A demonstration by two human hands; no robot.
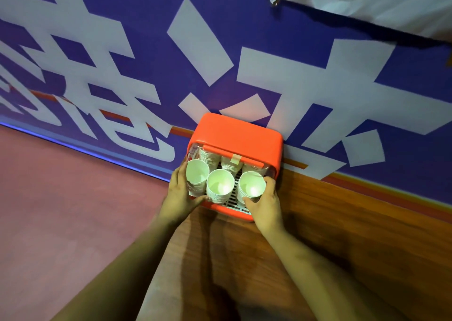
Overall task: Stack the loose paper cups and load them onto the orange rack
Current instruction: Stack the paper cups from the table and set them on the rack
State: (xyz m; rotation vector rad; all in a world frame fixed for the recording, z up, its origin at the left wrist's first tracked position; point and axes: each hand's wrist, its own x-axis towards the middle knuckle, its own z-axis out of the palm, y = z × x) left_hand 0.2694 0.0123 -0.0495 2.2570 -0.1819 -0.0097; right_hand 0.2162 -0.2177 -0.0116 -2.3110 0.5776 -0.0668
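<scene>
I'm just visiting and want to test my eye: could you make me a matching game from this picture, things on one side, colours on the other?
Things:
1. rack
2. front cup stacks
3. wall
4. table

Colours:
A. brown wood grain
B. white
C. orange
D. purple with big white shapes

Pairs: 1-C, 2-B, 3-D, 4-A

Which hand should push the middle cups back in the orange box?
Probably the left hand. Its fingers already reach under the left stack, beside the middle stack. The right hand wraps the right stack, farther off. All sit on the orange rack.
</scene>
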